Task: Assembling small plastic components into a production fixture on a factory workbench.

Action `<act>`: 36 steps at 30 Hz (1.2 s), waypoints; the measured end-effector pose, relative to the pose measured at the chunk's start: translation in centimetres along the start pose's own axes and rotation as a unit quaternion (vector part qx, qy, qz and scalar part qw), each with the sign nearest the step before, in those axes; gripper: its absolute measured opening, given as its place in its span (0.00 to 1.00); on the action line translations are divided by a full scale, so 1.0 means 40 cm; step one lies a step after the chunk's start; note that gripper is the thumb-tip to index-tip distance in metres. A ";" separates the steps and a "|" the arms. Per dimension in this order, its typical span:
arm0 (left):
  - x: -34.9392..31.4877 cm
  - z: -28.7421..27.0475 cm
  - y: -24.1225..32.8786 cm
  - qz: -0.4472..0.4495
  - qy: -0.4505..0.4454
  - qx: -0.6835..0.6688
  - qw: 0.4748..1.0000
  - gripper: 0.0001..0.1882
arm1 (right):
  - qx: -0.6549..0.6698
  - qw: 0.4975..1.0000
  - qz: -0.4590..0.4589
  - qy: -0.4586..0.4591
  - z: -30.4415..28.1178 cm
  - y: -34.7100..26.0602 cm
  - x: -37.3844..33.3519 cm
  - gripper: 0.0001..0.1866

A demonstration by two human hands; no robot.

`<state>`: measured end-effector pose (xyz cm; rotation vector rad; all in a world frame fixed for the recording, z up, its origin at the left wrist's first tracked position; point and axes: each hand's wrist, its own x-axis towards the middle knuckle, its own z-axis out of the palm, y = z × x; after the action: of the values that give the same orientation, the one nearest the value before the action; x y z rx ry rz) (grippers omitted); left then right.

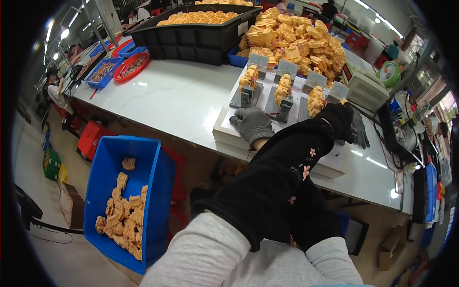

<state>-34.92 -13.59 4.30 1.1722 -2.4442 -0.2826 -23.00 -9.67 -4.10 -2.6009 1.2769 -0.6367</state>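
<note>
Head view | left hand (340, 123), upper right, by yellow part (315, 102): fingers hidden, can't tell grip | right hand (253, 125), upper middle, over white platform (230, 137): fingers bent, hold unclear

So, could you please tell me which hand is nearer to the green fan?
Left. The left hand is at the right end of the white board, front-left of the fan; the right hand is at the left end, farther off.

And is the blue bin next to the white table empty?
No, the blue bin holds a loose heap of yellow plastic pieces.
</note>
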 end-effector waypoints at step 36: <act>0.022 0.009 0.021 0.017 -0.020 0.046 0.999 0.25 | -0.034 0.961 -0.032 0.272 -0.156 0.234 -0.539 0.19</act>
<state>-36.16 -13.73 4.53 1.1736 -2.5329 -0.1860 -44.12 1.69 -8.11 -2.6227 1.3664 -1.4182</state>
